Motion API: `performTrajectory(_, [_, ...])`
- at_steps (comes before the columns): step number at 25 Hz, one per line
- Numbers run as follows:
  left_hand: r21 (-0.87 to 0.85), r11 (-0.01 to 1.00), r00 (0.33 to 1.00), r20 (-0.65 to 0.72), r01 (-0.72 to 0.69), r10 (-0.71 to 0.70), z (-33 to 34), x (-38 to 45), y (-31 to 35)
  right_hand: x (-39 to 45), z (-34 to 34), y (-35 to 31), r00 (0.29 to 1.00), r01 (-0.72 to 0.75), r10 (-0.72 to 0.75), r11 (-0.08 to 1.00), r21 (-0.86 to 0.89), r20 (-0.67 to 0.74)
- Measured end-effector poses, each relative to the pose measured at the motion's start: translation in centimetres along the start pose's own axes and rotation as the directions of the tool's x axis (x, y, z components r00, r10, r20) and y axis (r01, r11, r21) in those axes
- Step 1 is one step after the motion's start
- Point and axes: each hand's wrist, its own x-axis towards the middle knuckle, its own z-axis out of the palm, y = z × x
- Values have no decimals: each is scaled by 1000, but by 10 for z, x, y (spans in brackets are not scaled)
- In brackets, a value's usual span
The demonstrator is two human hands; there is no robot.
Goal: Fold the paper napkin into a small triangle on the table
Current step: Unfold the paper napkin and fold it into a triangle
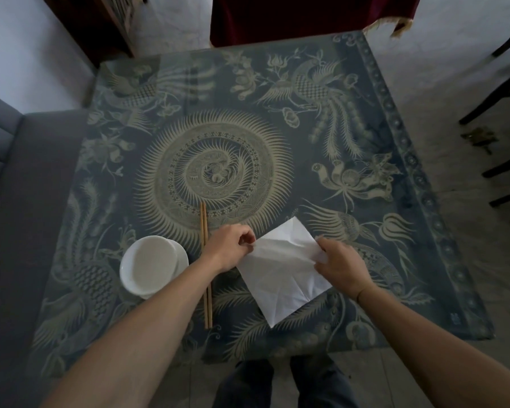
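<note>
A white paper napkin (283, 269) lies opened out and creased on the patterned blue tablecloth (321, 136), turned like a diamond near the front right of the table. My left hand (230, 247) pinches the napkin's left corner between thumb and fingers. My right hand (340, 265) grips the napkin's right edge, with its fingers curled over the paper. The napkin's far corner is lifted slightly off the cloth.
A white bowl on a small white plate (152, 265) stands left of my left wrist. A pair of wooden chopsticks (205, 260) lies under my left forearm. A grey sofa (18, 178) borders the left side. Dark chair legs (501, 104) stand at the right.
</note>
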Motion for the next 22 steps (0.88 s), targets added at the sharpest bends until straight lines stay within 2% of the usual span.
performTrajectory(5, [92, 989, 990, -68, -119, 125, 0, -16, -6, -27, 9, 7, 969, 200, -223, 961, -193, -107])
performTrajectory(11, [227, 949, 970, -54, -217, 235, 9, -32, -11, -46, 13, 9, 910, 306, -370, 904, -299, -186])
performTrajectory(16, [282, 925, 961, -34, -256, 276, 11, -39, -12, -51, 14, 9, 879, 364, -441, 866, -344, -181])
performTrajectory(22, [276, 925, 957, -48, -261, 285, 11, -44, -17, -55, 18, 16, 874, 375, -451, 864, -337, -184])
